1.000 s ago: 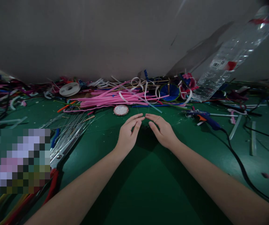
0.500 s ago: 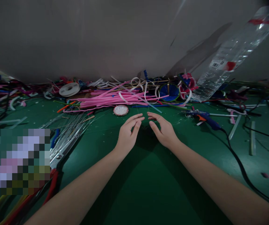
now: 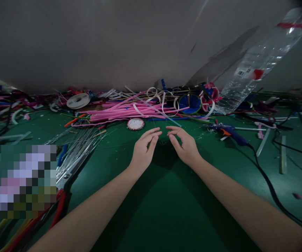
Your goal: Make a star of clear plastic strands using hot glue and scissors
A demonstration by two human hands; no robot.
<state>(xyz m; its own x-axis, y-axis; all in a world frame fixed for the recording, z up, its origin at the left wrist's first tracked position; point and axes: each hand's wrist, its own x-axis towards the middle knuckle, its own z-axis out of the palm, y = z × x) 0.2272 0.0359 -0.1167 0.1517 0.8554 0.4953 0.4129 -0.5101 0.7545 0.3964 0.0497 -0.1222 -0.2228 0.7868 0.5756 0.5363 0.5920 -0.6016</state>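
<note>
Wire strands (image 3: 154,123), hair-thin and faint, are seen just beyond the fingertips, over the green bench (image 3: 151,210). Whether one is pinched in the grip cannot be told: the left hand (image 3: 143,150) is held loosely curved and the right hand (image 3: 185,147) more curled, with fingertips nearly meeting. Such wire is judged light, springy and slippery, best pinched near an end. A round lid (image 3: 135,123) and pink tubes (image 3: 119,110) lie beyond, and a glue gun (image 3: 231,134) is seen to the right.
</note>
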